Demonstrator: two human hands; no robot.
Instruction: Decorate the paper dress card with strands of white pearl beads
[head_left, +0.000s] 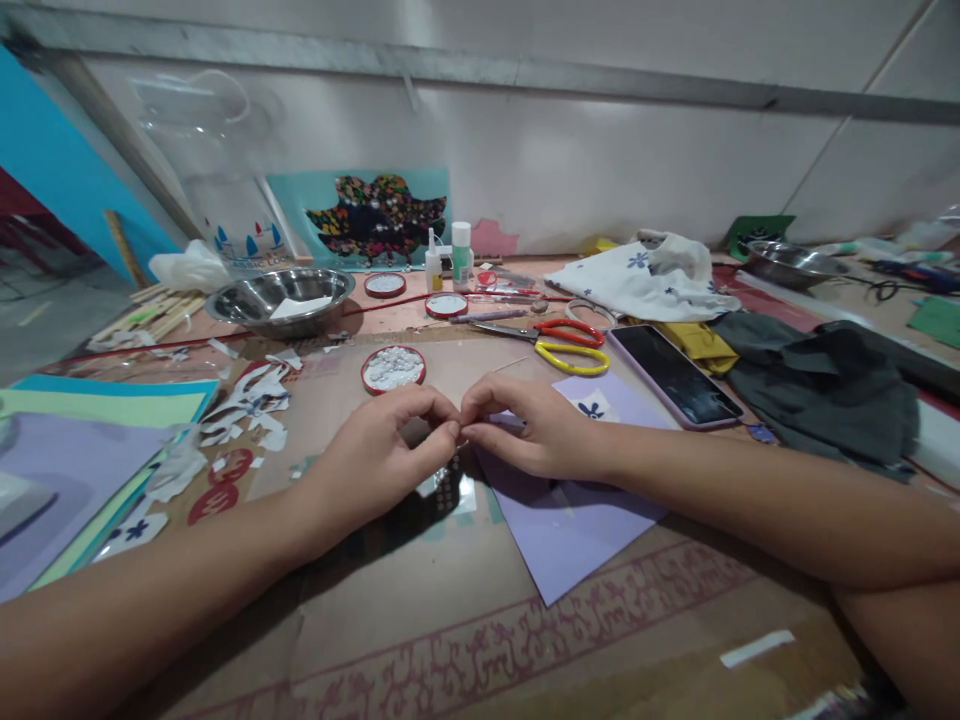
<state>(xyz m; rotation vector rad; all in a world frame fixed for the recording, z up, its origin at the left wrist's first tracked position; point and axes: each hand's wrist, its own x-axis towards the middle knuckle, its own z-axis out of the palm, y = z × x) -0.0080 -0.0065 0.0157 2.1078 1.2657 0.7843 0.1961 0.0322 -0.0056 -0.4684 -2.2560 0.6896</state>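
Over the middle of the table, my left hand (394, 440) and my right hand (544, 425) meet fingertip to fingertip, each closed in a pinch. Whatever lies between the fingers is too small to make out. A thin pale stick (512, 364) shows just behind my right hand; I cannot tell whether that hand holds it. Under my right hand lies a purple sheet of paper (577, 545), bearing a small white piece with a dark blue flower (592, 408). A clear sheet with rows of tiny dots (457, 492) sits below my left hand. Beyond it, a red-rimmed lid (394, 370) holds small white pieces.
Scissors (574, 345) with red and yellow handles and a phone (675, 375) lie behind my right hand. Farther back are a metal bowl (225, 305), a glue stick (461, 255) and patterned cloth (637, 275). Fabric scraps (251, 400) and coloured paper (82, 450) lie left.
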